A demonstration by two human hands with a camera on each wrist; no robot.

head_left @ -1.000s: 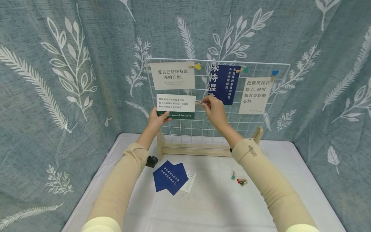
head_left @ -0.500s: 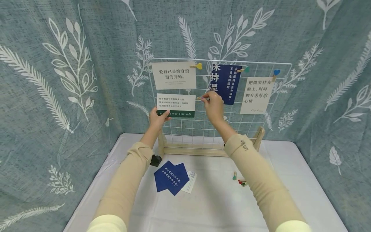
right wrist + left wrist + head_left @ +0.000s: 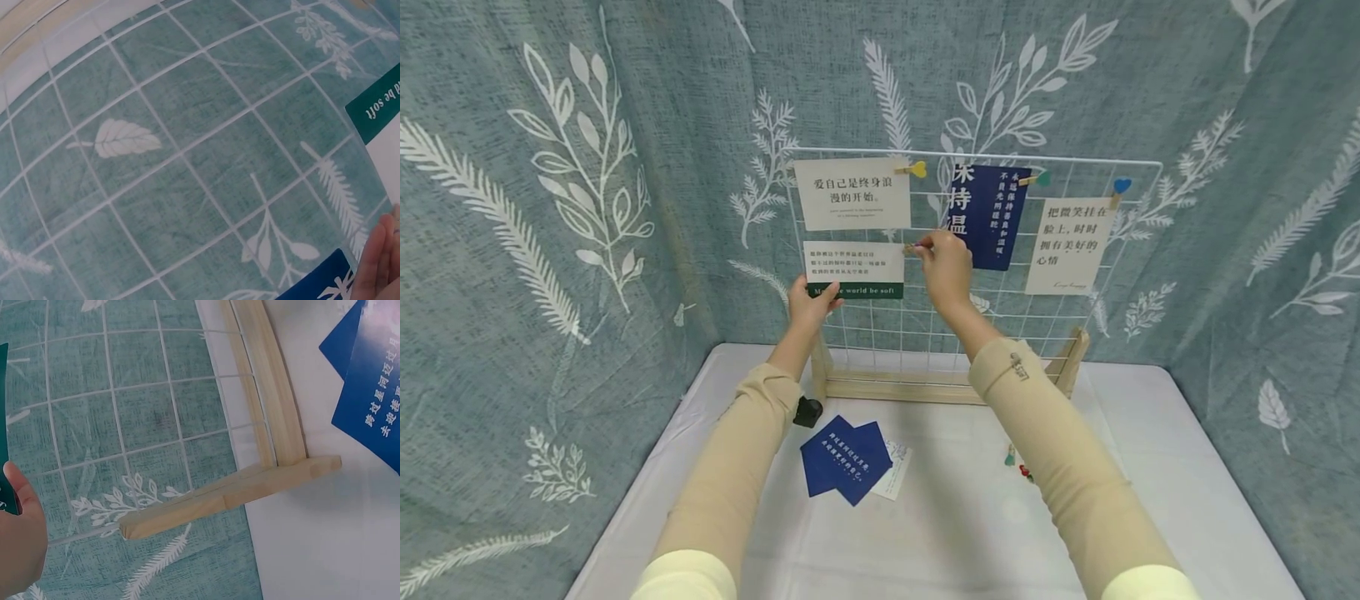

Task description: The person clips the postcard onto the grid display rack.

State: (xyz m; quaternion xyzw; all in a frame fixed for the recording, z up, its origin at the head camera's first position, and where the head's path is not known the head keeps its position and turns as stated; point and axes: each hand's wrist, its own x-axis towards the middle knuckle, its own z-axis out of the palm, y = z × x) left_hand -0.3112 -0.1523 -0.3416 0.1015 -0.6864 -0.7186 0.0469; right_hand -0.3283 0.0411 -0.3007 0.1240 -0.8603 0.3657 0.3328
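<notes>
In the head view my left hand point(image 3: 811, 310) holds a white and green card point(image 3: 859, 265) by its lower left corner, thumb across the front. The card stands upright against the white wire grid point(image 3: 1045, 157). My right hand point(image 3: 949, 268) pinches a small wooden clothespin point(image 3: 912, 248), its tip right at the card's upper right edge. In the left wrist view, the thumb of my left hand point(image 3: 22, 544) overlaps a strip of the card's green band. The right wrist view catches my right hand point(image 3: 377, 262) beside the card's white part; the clothespin is mostly hidden there.
Above hangs a cream card point(image 3: 853, 212) with a yellow-heart clothespin point(image 3: 916, 169). To the right hang a blue card point(image 3: 996, 221) and another cream card point(image 3: 1063, 258). Blue cards point(image 3: 850, 467) and loose clothespins point(image 3: 1010, 456) lie on the table before the wooden base point(image 3: 898, 388).
My right hand has moved left and slightly up, bringing the clothespin to the card's edge. The card's lower edge has risen a little; my left hand keeps its hold.
</notes>
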